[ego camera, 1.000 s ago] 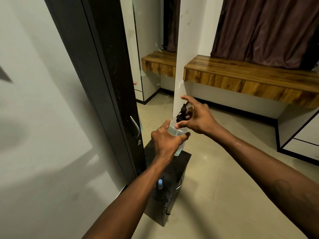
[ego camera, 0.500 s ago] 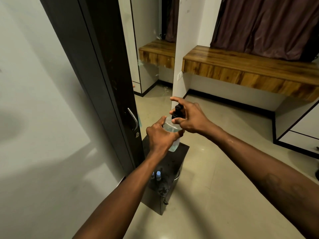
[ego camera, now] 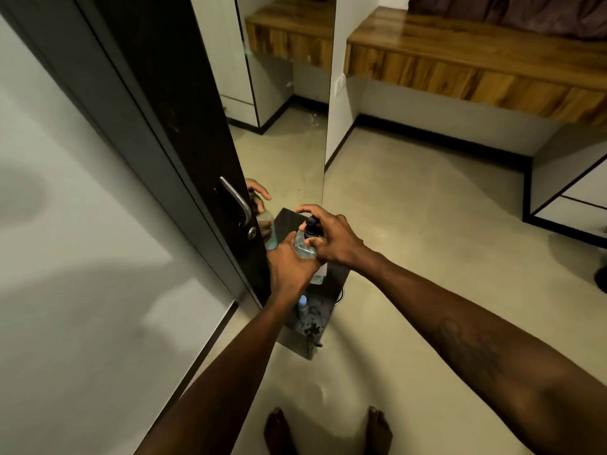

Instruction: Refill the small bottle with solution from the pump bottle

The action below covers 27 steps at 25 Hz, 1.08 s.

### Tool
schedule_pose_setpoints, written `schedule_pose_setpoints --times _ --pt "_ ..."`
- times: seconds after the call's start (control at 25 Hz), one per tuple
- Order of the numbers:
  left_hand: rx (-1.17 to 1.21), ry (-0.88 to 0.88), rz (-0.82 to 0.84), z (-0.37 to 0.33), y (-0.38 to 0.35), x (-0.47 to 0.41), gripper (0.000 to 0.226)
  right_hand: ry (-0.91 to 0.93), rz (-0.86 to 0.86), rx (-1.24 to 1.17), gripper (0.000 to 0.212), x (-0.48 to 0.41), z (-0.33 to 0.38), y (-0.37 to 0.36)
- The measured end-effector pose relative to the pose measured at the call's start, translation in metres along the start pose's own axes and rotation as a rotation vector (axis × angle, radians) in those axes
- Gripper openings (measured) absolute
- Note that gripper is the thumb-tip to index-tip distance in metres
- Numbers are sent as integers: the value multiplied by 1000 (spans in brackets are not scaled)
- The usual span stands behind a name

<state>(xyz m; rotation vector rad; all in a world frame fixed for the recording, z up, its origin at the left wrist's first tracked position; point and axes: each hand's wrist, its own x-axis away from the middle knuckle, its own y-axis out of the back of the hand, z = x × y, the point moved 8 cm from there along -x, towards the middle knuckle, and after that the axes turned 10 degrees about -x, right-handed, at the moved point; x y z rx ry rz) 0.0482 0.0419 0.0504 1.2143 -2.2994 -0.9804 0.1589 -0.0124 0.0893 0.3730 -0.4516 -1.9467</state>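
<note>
A clear pump bottle (ego camera: 303,248) with bluish liquid and a black pump head sits between both hands, above a small dark cabinet (ego camera: 315,310). My left hand (ego camera: 290,269) wraps around the bottle's body from the near side. My right hand (ego camera: 333,239) grips the black pump top, index finger stretched over it. A small bottle (ego camera: 303,303) with a pale blue cap stands upright on the cabinet top, just below my left wrist. The lower part of the pump bottle is hidden by my left hand.
A dark wardrobe door with a metal handle (ego camera: 237,201) stands close on the left, beside a mirror reflecting the hands. A wooden shelf (ego camera: 476,57) runs along the far wall. Beige floor lies to the right. My bare feet (ego camera: 328,431) show at the bottom.
The view has tilted downward, so hands and bottle sit lower over the cabinet and my feet appear. Both hands keep their grip on the pump bottle; the right hand has shifted around the pump top.
</note>
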Motion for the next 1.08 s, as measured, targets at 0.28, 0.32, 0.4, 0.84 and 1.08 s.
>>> schedule_pose_setpoints --times 0.28,0.32,0.4,0.84,1.08 --pt "-263 16 103 47 -39 -17 30 -124 64 -59 66 -6 -75 -59" --pt "-211 42 132 50 -42 -15 31 -146 64 -83 63 -6 -82 -64" --pt "-234 -38 143 55 -52 -12 35 -155 71 -100 58 -5 -91 -73" --pt "-60 -50 64 70 -45 -14 18 -275 98 -22 75 -12 -113 -81" --pt "4 -68 179 60 -35 7 34 -280 134 60 86 -7 -104 -68"
